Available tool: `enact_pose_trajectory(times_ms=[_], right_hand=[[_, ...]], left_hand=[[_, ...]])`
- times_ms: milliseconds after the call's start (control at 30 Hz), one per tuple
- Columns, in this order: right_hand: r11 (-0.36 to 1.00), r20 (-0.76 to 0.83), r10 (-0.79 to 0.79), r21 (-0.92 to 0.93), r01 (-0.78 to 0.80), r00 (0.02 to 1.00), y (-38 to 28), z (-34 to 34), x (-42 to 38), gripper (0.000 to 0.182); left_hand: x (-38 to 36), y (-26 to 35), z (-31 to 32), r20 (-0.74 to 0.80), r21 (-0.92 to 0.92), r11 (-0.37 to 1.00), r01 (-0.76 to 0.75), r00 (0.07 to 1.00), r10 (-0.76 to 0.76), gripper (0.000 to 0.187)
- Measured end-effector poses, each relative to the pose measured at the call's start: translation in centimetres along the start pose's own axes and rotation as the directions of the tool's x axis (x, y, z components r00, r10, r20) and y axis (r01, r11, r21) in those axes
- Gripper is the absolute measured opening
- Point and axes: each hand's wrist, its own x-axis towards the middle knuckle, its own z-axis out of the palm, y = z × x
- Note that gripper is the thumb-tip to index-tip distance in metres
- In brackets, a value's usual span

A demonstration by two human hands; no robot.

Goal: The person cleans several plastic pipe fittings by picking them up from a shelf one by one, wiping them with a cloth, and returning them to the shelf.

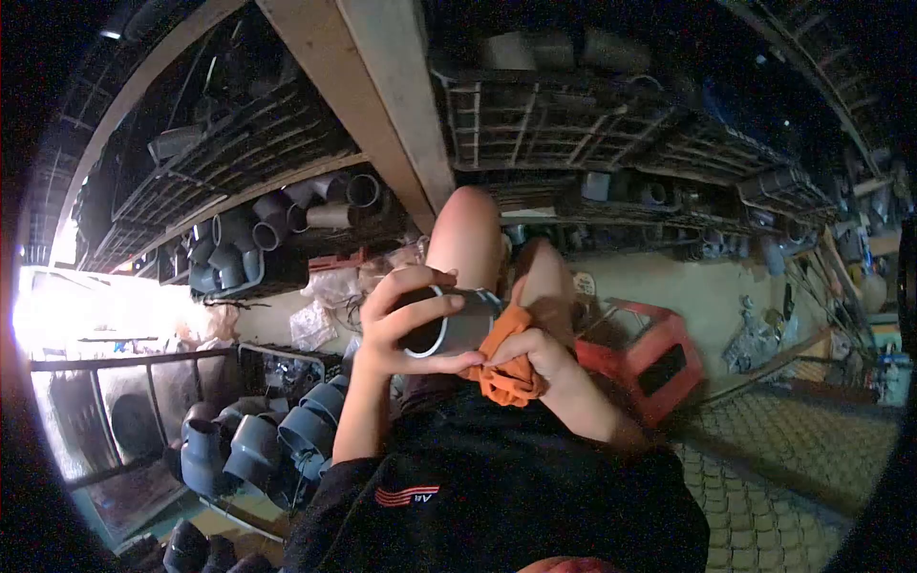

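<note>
A grey plastic pipe fitting (468,323) with a pale rim lies sideways in front of my lap, its open mouth facing left. My left hand (387,329) grips it round that open end, fingers over the top and thumb along the underside. In my right hand (537,355) is a bunched orange cloth (506,382), pressed against the right end of the fitting. The cloth and fingers hide part of that end. Both hands are above my bare knees (465,229), close together.
Wire shelves (573,124) with pipe fittings hang ahead, beside a wooden post (401,95). Grey elbows (253,449) are piled at my left. A red plastic stool or crate (659,358) stands on the right, near wire mesh (764,477).
</note>
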Motion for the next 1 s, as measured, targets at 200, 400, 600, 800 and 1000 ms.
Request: enact_pose_trajectory(times_ms=[200,400,600,800,1000], right_hand=[[0.977,0.17,0.135,0.141,-0.159,0.976,-4.1,-1.2,-1.0,0.026],[0.428,-0.347,-0.885,-0.349,0.834,0.31,-14.0,-1.4,-2.4,0.015],[0.201,-0.29,-0.957,-0.671,0.713,-0.003,-30.3,-13.5,2.5,0.021],[0.227,-0.255,-0.967,-0.822,0.521,0.019,-31.9,-11.3,3.6,0.024],[-0.381,0.329,-0.925,-0.801,0.463,-0.191,-23.0,-0.5,1.4,0.025]], left_hand=[[4.0,0.0,-1.2,0.114,-0.014,0.973,-0.229,0.967,0.229,0.056],[6.9,-0.3,-3.0,0.146,0.272,0.962,-0.023,0.989,-0.018,0.073],[1.6,0.2,-2.8,0.282,0.178,0.939,0.293,0.899,-0.334,0.048],[-4.9,0.4,-0.6,0.358,-0.029,0.836,0.548,0.786,-0.503,0.034],[-4.0,0.8,0.3,0.301,-0.118,0.799,0.59,0.788,-0.538,0.023]])
